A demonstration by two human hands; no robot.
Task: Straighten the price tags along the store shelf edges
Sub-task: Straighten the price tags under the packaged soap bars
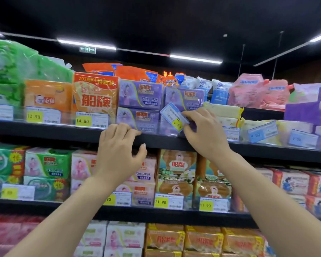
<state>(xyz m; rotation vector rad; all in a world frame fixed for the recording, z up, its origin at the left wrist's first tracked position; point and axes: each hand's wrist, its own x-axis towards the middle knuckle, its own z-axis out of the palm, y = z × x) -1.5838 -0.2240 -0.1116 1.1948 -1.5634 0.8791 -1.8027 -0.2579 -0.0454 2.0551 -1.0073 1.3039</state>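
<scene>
Hands at work on a supermarket soap aisle: our right hand (204,130) pinches a blue-bordered price tag (174,115) between thumb and curled fingers, the tag tilted steeply, its yellow price corner pointing down toward the top shelf edge (44,129). The tag sits in front of the purple soap packs (140,104), above the clear rail on that shelf. Our left hand (119,147) curls its fingertips over the same rail just left of the tag, thumb spread below against the dark shelf lip, gripping the edge. Further left on this shelf, the 12.90 tag (43,115) and the 14.80 tag (91,120) stand level in the rail. To the right, a 5.50 tag (263,131) sits askew, and a 6.00 tag (302,139) beside it is slightly tilted. On the shelf below, two 11.90 tags (168,201) stand straight under the orange and green soap bundles. Strip lights (195,59) run across the dark ceiling above.
</scene>
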